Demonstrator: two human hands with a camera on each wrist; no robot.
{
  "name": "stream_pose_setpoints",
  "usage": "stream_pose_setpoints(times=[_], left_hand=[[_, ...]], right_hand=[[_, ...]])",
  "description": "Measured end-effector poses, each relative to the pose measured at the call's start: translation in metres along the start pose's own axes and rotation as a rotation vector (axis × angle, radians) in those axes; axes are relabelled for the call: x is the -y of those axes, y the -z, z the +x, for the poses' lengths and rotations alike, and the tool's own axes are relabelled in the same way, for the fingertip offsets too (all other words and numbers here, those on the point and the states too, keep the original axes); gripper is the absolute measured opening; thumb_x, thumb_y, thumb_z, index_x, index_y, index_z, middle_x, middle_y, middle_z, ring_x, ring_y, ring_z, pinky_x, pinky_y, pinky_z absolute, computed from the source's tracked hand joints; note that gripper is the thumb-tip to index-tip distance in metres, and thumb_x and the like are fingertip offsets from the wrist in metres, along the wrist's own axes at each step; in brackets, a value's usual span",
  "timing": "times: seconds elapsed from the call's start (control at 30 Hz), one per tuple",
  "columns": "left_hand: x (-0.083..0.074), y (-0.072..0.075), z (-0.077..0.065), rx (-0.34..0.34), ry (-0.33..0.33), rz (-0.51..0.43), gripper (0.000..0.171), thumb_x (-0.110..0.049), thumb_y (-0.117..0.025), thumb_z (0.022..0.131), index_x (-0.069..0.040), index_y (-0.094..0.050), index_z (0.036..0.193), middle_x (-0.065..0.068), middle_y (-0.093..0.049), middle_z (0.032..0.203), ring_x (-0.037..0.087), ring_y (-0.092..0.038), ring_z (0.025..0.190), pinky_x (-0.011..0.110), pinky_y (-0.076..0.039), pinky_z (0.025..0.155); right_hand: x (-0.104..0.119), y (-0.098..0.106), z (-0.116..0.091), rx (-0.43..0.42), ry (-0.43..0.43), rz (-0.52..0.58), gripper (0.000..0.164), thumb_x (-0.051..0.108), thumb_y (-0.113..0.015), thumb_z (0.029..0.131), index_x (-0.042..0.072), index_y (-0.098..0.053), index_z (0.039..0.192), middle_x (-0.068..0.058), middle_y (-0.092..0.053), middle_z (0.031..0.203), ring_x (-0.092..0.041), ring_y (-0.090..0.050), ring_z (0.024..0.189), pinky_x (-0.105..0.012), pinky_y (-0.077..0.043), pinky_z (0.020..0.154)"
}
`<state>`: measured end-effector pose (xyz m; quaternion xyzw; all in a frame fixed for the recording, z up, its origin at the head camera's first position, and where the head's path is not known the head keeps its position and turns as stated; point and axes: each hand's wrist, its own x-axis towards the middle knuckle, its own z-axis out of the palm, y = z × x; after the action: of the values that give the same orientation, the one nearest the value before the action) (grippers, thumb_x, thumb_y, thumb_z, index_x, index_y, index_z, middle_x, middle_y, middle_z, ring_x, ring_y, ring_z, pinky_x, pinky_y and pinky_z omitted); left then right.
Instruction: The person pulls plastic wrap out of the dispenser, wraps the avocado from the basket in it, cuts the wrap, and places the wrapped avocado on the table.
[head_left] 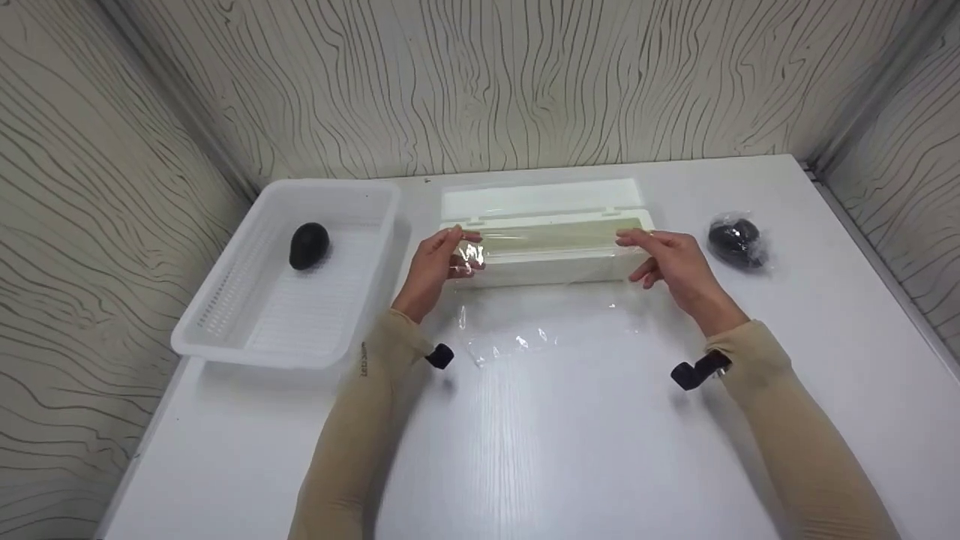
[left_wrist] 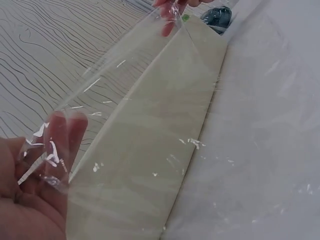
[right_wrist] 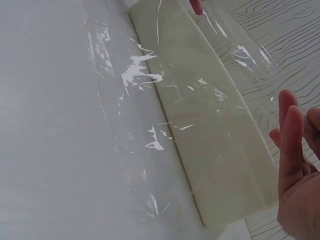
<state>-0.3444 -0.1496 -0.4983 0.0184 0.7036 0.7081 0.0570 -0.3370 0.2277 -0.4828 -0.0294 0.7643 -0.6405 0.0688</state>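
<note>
A sheet of clear cling film (head_left: 551,319) stretches between my two hands and hangs down toward the table. My left hand (head_left: 431,274) pinches its upper left corner between thumb and index finger, the other fingers spread behind the film. At the opposite corner, my right hand (head_left: 675,271) pinches the film the same way. Behind the sheet stands a long pale cling film box (head_left: 544,198) with its lid folded back. Through the film, the box's front (left_wrist: 145,135) shows in the left wrist view. Whether the sheet is still joined to a roll cannot be told.
On the left a white plastic basket (head_left: 300,356) holds one dark avocado-like fruit (head_left: 309,246). Another dark fruit (head_left: 737,241), wrapped in clear film, lies on the white table (head_left: 570,450) beyond my right hand. Wood-patterned panels (head_left: 480,82) enclose the back and sides.
</note>
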Motion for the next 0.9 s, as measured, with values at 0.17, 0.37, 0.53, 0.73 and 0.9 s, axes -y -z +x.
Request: stream_pose_setpoints(times=[0.17,0.37,0.53,0.73,0.9], left_hand=[[-0.005,0.000,-0.001,0.006,-0.010,-0.009,0.042,-0.042,-0.046,0.110,-0.011,-0.072,0.122,0.010,-0.072,0.112,0.018,-0.074,0.086,0.027,-0.061,0.073],[-0.013,-0.001,-0.004,-0.007,-0.017,0.001,0.041,-0.041,-0.045,0.111,-0.011,-0.071,0.123,0.008,-0.073,0.109,0.016,-0.075,0.081,0.024,-0.058,0.067],[-0.021,-0.002,-0.005,-0.008,-0.029,0.007,0.042,-0.041,-0.045,0.111,-0.011,-0.070,0.127,0.012,-0.073,0.111,0.014,-0.074,0.078,0.022,-0.056,0.061],[-0.033,-0.003,-0.008,-0.005,-0.066,-0.003,0.044,-0.043,-0.043,0.111,-0.012,-0.070,0.126,0.018,-0.066,0.130,0.013,-0.072,0.075,0.020,-0.053,0.056],[-0.043,-0.003,-0.014,-0.014,-0.083,-0.009,0.042,-0.043,-0.045,0.111,-0.013,-0.071,0.127,0.016,-0.068,0.119,0.013,-0.067,0.071,0.020,-0.050,0.053]], right_hand=[[0.004,0.000,0.000,-0.003,0.011,0.045,0.051,0.043,-0.063,0.103,0.004,-0.068,0.134,0.014,-0.075,0.110,-0.007,-0.074,0.069,-0.018,-0.056,0.057],[0.008,-0.002,0.000,-0.016,0.052,0.128,0.049,0.038,-0.065,0.103,0.000,-0.067,0.133,0.009,-0.077,0.108,-0.010,-0.073,0.066,-0.021,-0.060,0.063],[0.014,-0.002,-0.001,-0.031,0.119,0.135,0.045,0.035,-0.064,0.104,-0.002,-0.069,0.131,0.006,-0.078,0.107,-0.004,-0.055,0.047,-0.017,-0.049,0.050],[0.026,0.001,-0.002,-0.037,0.161,0.173,0.040,0.034,-0.064,0.103,0.002,-0.073,0.126,0.006,-0.079,0.105,-0.002,-0.039,0.040,-0.016,-0.036,0.041],[0.037,0.004,-0.006,-0.034,0.171,0.217,0.035,0.035,-0.065,0.103,0.005,-0.078,0.116,0.006,-0.078,0.112,-0.001,-0.038,0.040,-0.015,-0.034,0.040]])
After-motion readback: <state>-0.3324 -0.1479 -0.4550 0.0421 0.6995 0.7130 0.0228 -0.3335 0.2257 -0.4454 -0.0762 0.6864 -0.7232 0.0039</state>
